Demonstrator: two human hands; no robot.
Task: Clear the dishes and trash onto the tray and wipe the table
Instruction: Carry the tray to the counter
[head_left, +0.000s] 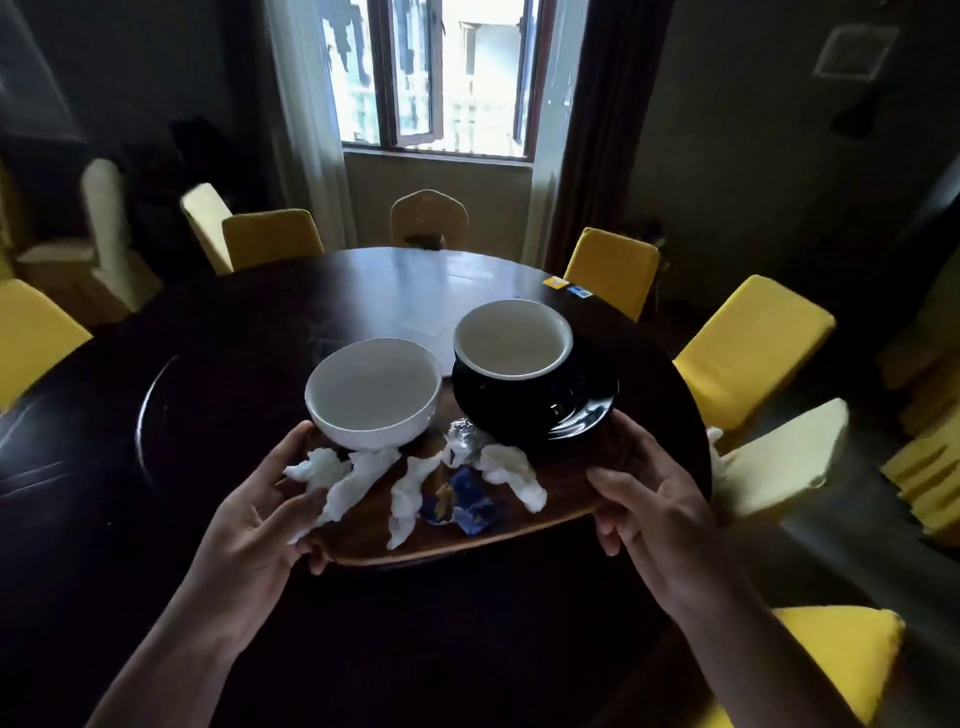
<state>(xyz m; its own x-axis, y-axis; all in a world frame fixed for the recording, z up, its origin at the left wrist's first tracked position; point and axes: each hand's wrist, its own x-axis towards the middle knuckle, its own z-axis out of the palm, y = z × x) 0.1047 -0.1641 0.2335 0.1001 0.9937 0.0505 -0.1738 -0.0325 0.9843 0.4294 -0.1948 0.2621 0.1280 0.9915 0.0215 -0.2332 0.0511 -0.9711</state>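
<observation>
Over the dark round surface (218, 332) we judge clearing done: our left hand (260, 514) and right hand (654, 509) each grip the loaded tray (467, 545) by its edges, so wiping next needs it set aside level.

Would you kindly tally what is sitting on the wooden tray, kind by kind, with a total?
White bowl: 1
Black cup with white inside: 1
Black saucer: 1
Crumpled white tissues: about 4
Blue wrapper: 1
Clear crumpled wrapper: 1
Total: about 9 on the tray, which the left hand and right hand grip.
</observation>
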